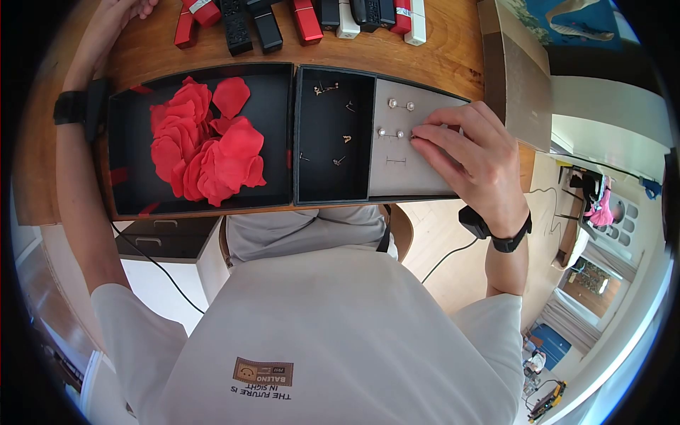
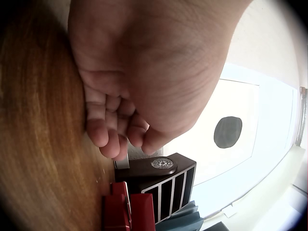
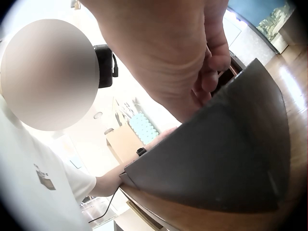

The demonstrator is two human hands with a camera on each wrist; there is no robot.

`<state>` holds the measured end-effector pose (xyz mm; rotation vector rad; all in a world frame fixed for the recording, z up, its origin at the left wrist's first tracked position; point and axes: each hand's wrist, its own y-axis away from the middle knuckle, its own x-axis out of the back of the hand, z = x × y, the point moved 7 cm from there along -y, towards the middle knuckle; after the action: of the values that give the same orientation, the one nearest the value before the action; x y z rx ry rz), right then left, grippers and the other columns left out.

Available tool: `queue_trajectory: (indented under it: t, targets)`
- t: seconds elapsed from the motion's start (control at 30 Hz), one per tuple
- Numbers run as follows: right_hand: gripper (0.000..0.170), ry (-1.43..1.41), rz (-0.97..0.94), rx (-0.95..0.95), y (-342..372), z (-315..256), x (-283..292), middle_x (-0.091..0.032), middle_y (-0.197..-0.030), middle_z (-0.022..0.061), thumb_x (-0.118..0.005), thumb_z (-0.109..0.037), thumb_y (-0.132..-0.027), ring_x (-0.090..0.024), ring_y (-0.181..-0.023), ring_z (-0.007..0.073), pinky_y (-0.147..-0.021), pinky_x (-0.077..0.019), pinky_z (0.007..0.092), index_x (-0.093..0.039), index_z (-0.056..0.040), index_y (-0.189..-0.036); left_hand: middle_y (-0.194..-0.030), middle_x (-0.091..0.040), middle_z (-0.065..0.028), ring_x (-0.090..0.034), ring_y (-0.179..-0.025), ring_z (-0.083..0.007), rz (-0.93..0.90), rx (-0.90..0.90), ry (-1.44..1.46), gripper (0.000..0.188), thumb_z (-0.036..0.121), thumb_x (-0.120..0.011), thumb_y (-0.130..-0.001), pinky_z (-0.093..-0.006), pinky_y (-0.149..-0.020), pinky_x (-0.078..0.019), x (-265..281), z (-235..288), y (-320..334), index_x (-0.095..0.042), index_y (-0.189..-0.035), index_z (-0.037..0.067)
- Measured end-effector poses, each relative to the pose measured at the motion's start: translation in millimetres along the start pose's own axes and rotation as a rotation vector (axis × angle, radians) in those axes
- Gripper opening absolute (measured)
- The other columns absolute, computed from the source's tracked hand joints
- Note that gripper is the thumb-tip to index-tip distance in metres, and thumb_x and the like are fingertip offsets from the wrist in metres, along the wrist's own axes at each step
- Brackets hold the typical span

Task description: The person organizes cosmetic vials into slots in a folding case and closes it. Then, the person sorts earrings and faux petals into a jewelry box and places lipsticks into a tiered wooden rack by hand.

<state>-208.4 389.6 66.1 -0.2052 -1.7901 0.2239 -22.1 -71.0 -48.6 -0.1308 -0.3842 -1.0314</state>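
Note:
My right hand (image 1: pixel 485 152) reaches over the grey pad (image 1: pixel 425 180) in the right part of a black box (image 1: pixel 335 185), fingers bent and thumb and index tips close together. Those tips are right beside a pearl earring (image 1: pixel 400 134) in the middle row; I cannot tell whether they pinch anything. Another pair, including a pearl earring (image 1: pixel 392 103), is set in the row farther from my body. In the right wrist view, a dark box wall (image 3: pixel 211 159) hides the fingertips. My left hand (image 2: pixel 149 72) rests on the wooden table with fingers loosely curled, holding nothing.
Beside the box lies a black tray (image 1: pixel 276 191) with red artificial petals (image 1: pixel 205 142). Small metal jewellery pieces (image 1: pixel 347 139) lie in the box's black compartment. Red, black and white lipstick-like cases (image 1: pixel 307 21) line the far side. A cardboard box (image 1: pixel 516 78) stands to the right.

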Motion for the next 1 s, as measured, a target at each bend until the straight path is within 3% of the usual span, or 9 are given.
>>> queue_trajectory:
  t: [1.0]
  targets:
    - [0.014,-0.083,0.017,-0.075,2,7,0,-0.071,-0.093,0.0023,-0.086,-0.005,-0.076,-0.067,-0.080,0.0189,-0.067,-0.0564,0.0317,-0.080,-0.0069,-0.088,-0.086,-0.049,0.0064,-0.046,-0.079,-0.0035,-0.002,0.016,0.000,0.033,0.040,-0.051,-0.112,-0.0206,-0.077,-0.0379,5,-7,-3,-0.057,-0.093,0.014]
